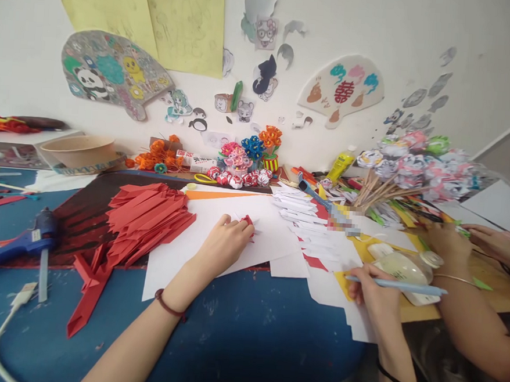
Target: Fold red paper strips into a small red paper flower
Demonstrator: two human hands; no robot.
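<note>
My left hand (pixel 225 238) is closed over a small red-and-white folded paper piece (pixel 248 219), above white paper sheets (pixel 180 261). Most of that piece is hidden under my fingers. In my right hand (pixel 378 298) lies a light blue pen (pixel 409 287), pointing across the fingers. The fingertips of this hand are beside a strip of yellow paper (pixel 343 283) at the edge of the sheets. A heap of red folded paper strips (pixel 148 218) is left of my left hand. Between my hands, farther back, lie white folded paper strips (pixel 303 217).
A blue glue gun (pixel 24 247) and a white cable (pixel 5 325) are at the left. Another person's hands (pixel 452 245) work at the far right, near a clear container (pixel 402 268). Paper flowers on sticks (pixel 395 183) and a yellow bottle (pixel 341 164) stand behind.
</note>
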